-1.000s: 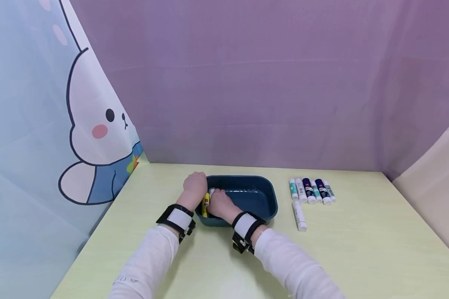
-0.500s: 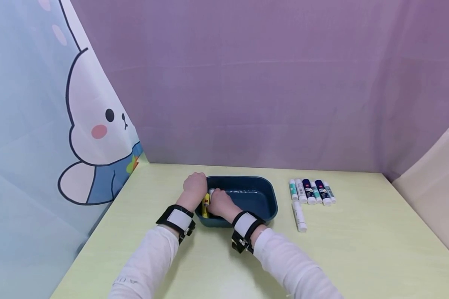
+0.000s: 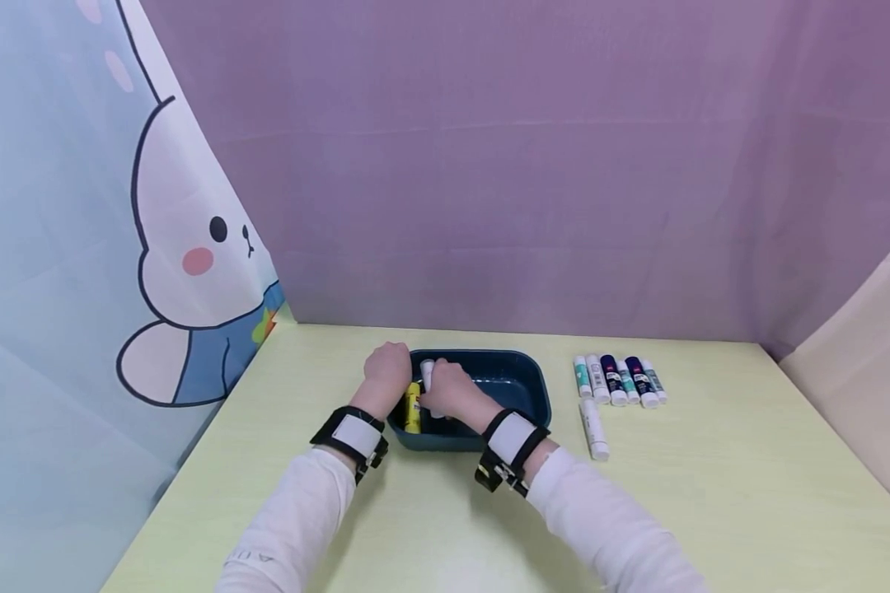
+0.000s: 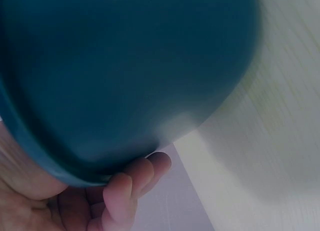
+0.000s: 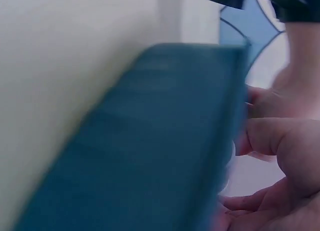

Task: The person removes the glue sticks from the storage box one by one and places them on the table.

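Note:
A dark teal plastic basin stands in the middle of the table. My left hand holds its left rim; in the left wrist view the curled fingers wrap over the edge. My right hand is over the left part of the basin, pinching a white glue stick between thumb and fingers. A yellow glue stick lies along the left inner wall, between the two hands. In the right wrist view the basin's wall hides most of the white glue stick.
Right of the basin, several glue sticks lie side by side, including a navy one and a teal-and-white one. A larger white glue stick lies in front of them. A purple curtain hangs behind the table.
My right hand has moved up and to the right with the white glue stick, which now shows more. More of the yellow glue stick is uncovered. My left hand stays at the rim.

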{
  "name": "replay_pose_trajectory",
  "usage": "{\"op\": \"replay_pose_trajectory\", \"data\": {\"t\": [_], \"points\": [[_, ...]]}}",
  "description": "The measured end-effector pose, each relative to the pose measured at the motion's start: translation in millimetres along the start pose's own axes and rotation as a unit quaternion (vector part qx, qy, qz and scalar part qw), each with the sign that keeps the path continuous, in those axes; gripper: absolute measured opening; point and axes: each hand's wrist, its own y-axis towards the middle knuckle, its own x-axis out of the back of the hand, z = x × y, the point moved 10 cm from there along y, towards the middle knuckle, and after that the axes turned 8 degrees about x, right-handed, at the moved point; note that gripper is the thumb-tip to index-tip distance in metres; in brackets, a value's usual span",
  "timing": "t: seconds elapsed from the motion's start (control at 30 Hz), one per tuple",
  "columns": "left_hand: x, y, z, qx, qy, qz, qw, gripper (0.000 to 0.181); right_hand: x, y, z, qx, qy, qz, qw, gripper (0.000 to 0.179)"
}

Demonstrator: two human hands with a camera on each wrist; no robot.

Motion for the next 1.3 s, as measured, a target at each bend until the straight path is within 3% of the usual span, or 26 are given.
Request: {"op": "replay_pose_trajectory", "data": {"t": [0.3, 0.63, 1.03, 1.3], "points": [[1.9, -0.1, -0.2, 0.0, 0.005, -0.013, 0.9999, 0.015, 54.9, -20.3, 4.6, 0.025, -0.037, -0.03, 0.9985, 0.047], [0.4, 1.7, -1.1, -0.006, 0.002, -0.021, 0.9998, 0.015, 114.1, -53.3, -16.2, 0.046, -0.027, -0.047, 0.9975, 0.061], [0.9, 1.7, 0.5, 0.002, 0.0, -0.011, 0.9999, 0.014, 163.1, -99.9, -73.9, 0.004, -0.04, -0.07, 0.9967, 0.069], [2.9, 1.6, 1.2, 0.004, -0.005, -0.016, 0.9998, 0.015, 166.1, -131.2, -115.5, -0.01, -0.052, -0.064, 0.9965, 0.066]]}}
